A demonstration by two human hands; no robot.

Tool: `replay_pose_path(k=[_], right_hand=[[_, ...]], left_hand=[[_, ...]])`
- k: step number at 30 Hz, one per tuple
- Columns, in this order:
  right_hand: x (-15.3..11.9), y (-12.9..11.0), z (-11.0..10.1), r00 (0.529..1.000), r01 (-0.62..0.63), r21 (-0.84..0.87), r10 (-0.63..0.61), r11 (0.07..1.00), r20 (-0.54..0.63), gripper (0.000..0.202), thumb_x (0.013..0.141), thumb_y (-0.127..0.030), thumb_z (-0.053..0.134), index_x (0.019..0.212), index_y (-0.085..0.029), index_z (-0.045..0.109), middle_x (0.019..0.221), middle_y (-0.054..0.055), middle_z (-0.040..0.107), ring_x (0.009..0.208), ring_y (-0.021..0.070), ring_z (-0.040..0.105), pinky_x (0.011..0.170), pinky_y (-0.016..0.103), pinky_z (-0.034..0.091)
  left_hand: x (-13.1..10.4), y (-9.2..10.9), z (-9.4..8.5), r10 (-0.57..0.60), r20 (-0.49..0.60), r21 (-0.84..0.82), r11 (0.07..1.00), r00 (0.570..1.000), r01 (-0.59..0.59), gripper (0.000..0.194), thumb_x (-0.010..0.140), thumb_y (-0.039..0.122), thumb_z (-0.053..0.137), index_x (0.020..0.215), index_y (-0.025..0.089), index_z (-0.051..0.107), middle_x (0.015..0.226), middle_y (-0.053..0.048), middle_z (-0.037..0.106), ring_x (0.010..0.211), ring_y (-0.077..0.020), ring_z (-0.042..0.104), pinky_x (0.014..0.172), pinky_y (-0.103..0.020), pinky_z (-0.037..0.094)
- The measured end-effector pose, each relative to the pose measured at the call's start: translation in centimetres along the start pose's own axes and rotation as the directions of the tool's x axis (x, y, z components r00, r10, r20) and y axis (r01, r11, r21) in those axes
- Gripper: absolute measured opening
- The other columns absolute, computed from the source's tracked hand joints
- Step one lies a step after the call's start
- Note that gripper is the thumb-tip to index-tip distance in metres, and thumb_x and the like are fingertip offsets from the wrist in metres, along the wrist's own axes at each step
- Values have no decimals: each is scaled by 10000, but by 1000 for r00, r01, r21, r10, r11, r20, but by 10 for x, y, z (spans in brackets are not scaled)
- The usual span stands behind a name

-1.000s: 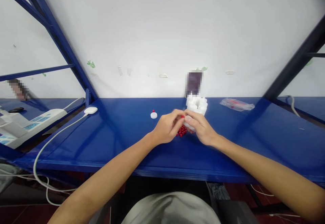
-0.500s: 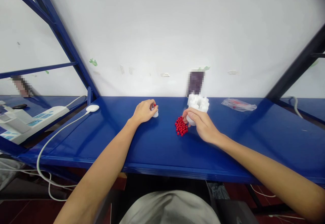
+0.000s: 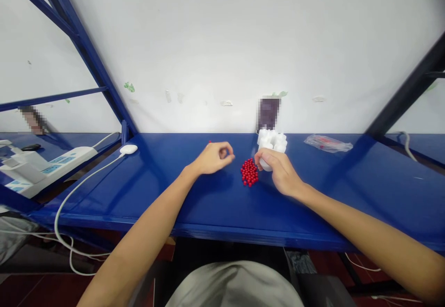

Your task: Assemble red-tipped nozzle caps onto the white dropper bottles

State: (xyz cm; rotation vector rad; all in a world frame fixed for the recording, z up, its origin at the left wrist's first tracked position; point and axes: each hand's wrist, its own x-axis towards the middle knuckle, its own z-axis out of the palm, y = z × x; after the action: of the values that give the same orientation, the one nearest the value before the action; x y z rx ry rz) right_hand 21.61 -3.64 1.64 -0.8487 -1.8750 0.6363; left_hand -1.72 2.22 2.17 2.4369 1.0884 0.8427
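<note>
My right hand (image 3: 278, 172) was clamped on a white cap (image 3: 267, 164) beside the red beads (image 3: 249, 172); my left hand (image 3: 213, 157) was curled, grip contents hidden. Best to pinch beads singly.

A clear plastic bag (image 3: 328, 143) was noted on the blue bench (image 3: 347, 191) at the far right, near the white wall (image 3: 222, 42). A white power strip (image 3: 45, 165) was seen at left. A white plug (image 3: 128, 149) with trailing cable was recorded beside it.
</note>
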Motion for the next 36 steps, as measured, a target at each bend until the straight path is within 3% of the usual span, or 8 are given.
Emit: replay_pose_path(k=[3,6,16,19,22,25,31,36], right_hand=[[0,1,0,1000,0,-25,0,1000,-5,378,994,-391,350,734,-191,538,686,3,507,655,159,469,645,304,355],[-1,1,0,1000,-2,-50,2,999,3,370,994,-376,347,734,-193,536,691,7,506,667,163,476,654,306,361],[0,0,0,999,10,-75,-7,997,39,386,986,-395,346,716,-191,532,689,12,520,660,160,484,630,299,367],[0,4,0,999,-22,-58,25,998,48,419,983,-414,336,700,-186,545,649,2,510,616,148,466,609,293,359],[-1,6,1,995,-87,5,87,996,57,458,982,-453,328,697,-181,561,603,-4,508,570,144,476,585,290,366],[-2,7,2,990,-125,47,122,991,65,482,980,-477,337,662,-182,546,570,-4,511,545,145,492,569,291,378],[-2,6,3,989,-119,42,115,992,91,497,973,-491,339,607,-193,494,546,-8,483,531,137,451,544,289,354],[-2,3,3,988,-124,54,118,991,105,516,972,-517,328,614,-194,509,554,-2,488,540,142,453,553,290,361]], left_hand=[[-1,20,9,82,287,-208,978,954,-22,177,797,320,639,887,169,618,592,66,428,540,-87,389,554,-219,333],[-3,30,10,131,402,-275,961,906,-17,219,755,321,694,899,164,641,588,72,400,525,-80,361,527,-214,308],[-7,35,12,194,392,-232,967,899,-108,111,778,212,653,855,154,708,539,78,344,487,-66,291,516,-215,283],[-7,38,12,193,316,-286,953,929,-100,86,793,218,644,837,151,676,554,73,375,504,-66,319,526,-211,297],[-6,43,17,131,77,-384,919,988,-92,117,831,258,630,879,152,633,576,72,382,516,-65,325,516,-204,290],[-5,50,25,95,-121,-455,879,988,-141,163,845,301,638,899,149,616,572,77,370,500,-60,313,491,-201,271],[-6,55,40,153,-173,-506,834,973,-221,173,844,314,659,879,151,612,555,85,355,492,-54,306,497,-204,288],[-6,51,40,152,-231,-479,842,961,-248,166,847,312,664,902,161,627,554,84,358,485,-54,315,494,-207,293]])
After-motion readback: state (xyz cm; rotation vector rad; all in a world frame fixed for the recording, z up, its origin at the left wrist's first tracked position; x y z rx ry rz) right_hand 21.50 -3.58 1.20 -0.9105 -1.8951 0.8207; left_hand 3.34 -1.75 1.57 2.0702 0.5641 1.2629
